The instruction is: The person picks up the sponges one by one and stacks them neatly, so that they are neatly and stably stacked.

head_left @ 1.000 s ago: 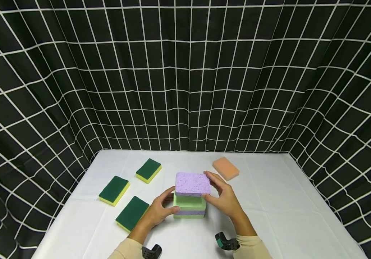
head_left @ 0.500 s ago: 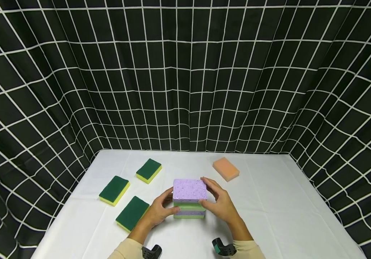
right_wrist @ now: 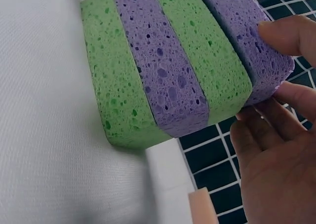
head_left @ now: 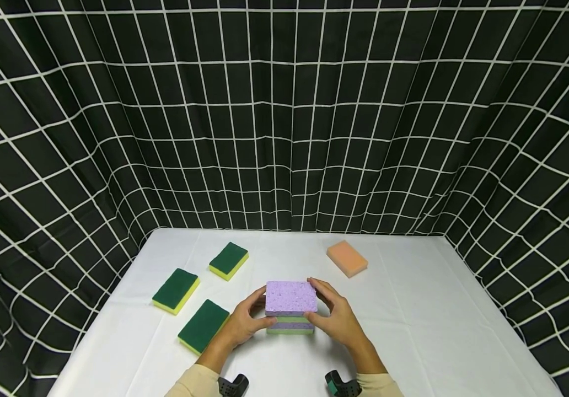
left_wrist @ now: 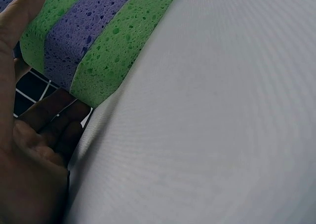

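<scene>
A stack of porous sponges stands at the front middle of the table: a bottom green sponge (right_wrist: 116, 76), a purple sponge (right_wrist: 163, 68) over it and another green sponge (right_wrist: 207, 56). My right hand (head_left: 336, 317) pinches a top purple sponge (head_left: 291, 296) by its right end, thumb in front and fingers behind, low over the upper green one. A thin dark gap shows between those two in the right wrist view. On the other side, my left hand (head_left: 245, 320) holds the stack's left end, its thumb at the front; its other fingers are partly hidden behind.
Three dark green and yellow scouring sponges lie at the left: a near one (head_left: 203, 325), a left one (head_left: 176, 291) and a far one (head_left: 229, 261). An orange sponge (head_left: 347, 258) rests at the back right. Gridded black cloth (head_left: 284, 121) surrounds the white table (head_left: 443, 331).
My right hand has lowered the top purple sponge and brought it slightly left and nearer, over the stack. The left hand has stayed in place at the stack's left end.
</scene>
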Available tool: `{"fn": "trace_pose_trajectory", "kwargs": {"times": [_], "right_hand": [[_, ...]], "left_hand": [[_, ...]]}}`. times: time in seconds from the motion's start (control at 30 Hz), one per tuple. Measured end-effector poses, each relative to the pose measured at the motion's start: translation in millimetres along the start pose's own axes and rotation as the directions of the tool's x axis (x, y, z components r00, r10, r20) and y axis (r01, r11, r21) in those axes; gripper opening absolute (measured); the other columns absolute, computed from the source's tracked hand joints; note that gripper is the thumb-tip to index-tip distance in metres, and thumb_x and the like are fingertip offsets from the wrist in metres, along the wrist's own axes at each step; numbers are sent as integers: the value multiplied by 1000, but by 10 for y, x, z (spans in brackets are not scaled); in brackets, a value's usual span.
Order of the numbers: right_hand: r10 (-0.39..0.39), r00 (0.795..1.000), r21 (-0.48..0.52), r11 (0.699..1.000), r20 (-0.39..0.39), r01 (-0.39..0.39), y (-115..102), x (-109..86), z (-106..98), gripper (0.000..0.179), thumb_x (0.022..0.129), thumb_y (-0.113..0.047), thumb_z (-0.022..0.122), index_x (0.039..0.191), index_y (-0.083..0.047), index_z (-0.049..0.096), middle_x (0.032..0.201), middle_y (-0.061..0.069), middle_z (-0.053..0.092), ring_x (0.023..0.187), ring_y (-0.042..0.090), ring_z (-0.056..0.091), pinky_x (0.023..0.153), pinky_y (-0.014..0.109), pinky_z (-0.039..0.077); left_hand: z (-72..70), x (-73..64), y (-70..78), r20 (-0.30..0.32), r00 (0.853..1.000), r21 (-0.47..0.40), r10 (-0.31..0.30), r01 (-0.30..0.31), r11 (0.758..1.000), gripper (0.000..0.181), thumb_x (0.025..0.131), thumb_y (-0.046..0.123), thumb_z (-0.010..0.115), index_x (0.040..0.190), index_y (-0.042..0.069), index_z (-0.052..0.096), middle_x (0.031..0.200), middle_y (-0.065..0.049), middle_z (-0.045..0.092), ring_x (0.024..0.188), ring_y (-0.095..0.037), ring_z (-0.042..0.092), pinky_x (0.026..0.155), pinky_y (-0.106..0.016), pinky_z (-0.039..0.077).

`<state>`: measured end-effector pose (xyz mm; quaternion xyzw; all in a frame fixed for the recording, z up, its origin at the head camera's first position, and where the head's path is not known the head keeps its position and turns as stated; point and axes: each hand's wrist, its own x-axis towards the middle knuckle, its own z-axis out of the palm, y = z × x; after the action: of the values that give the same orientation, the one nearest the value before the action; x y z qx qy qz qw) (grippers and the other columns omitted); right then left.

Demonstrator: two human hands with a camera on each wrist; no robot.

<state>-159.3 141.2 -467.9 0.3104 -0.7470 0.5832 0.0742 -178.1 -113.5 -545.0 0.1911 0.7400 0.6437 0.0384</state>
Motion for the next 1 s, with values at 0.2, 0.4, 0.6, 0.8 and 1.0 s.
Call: {"fn": "trace_pose_trajectory", "kwargs": {"times": [0.2,0.4,0.6,0.8,1.0], "right_hand": [[8,1000,-25,1000,-3,-8,-1,-8,-4,68,75,16,71,135,19,40,135,28,44,125,47,41,101,50,33],[1,1000,-36,999,10,-1,0,-3,-22,68,75,16,71,135,18,40,134,30,45,124,49,42,100,51,33],[27,1000,-30,999,7,-26,-3,-9,-31,68,74,17,71,135,18,41,135,28,45,125,47,41,100,55,32],[27,1000,-39,999,8,-27,10,-13,-40,69,74,16,72,136,16,41,135,26,46,126,45,41,101,52,32],[47,999,-24,999,12,-47,12,-19,-34,69,76,15,71,137,16,40,136,29,44,127,45,40,101,53,32]], "left_hand": [[-7,-5,-14,3,1000,3,0,0,1000,77,82,15,78,148,13,39,127,-11,57,117,-29,52,101,-48,37],[-13,-1,-9,-9,1000,4,-10,10,1000,80,80,10,80,149,11,38,126,-12,57,117,-28,51,103,-48,35],[-25,-27,188,19,1000,1,3,-3,1000,84,78,8,81,148,0,34,125,-17,56,117,-34,50,102,-53,33],[-33,-57,336,33,999,11,-11,11,1000,83,79,10,81,147,-1,35,125,-16,57,117,-33,50,103,-53,32],[-28,-49,332,19,999,10,-32,31,999,78,81,9,79,146,1,38,125,-15,57,117,-33,50,103,-53,32]]}}
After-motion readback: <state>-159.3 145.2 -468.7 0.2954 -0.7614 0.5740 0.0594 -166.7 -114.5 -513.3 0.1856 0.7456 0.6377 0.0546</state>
